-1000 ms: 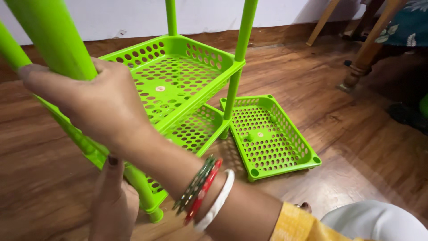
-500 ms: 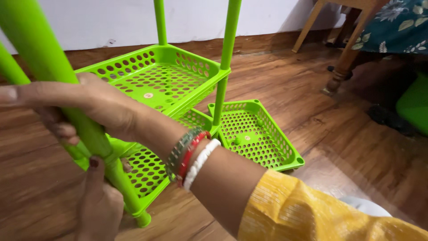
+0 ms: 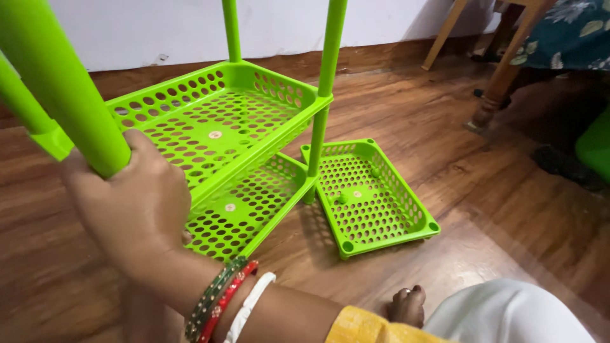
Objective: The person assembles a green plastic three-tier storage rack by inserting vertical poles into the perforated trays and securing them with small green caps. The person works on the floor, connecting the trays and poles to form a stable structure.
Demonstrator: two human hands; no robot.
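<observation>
A green pole [image 3: 60, 82] of the rack [image 3: 216, 127] standing on the floor [image 3: 445, 127] is clasped by the right hand [image 3: 136, 203], its grip wrapped tight, seemingly for steadiness; the left hand is hidden.

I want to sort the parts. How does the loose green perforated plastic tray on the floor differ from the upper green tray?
The loose green perforated plastic tray lies on the wooden floor, without poles. The upper green tray sits raised on green poles. Both are rectangular with round holes.
</observation>
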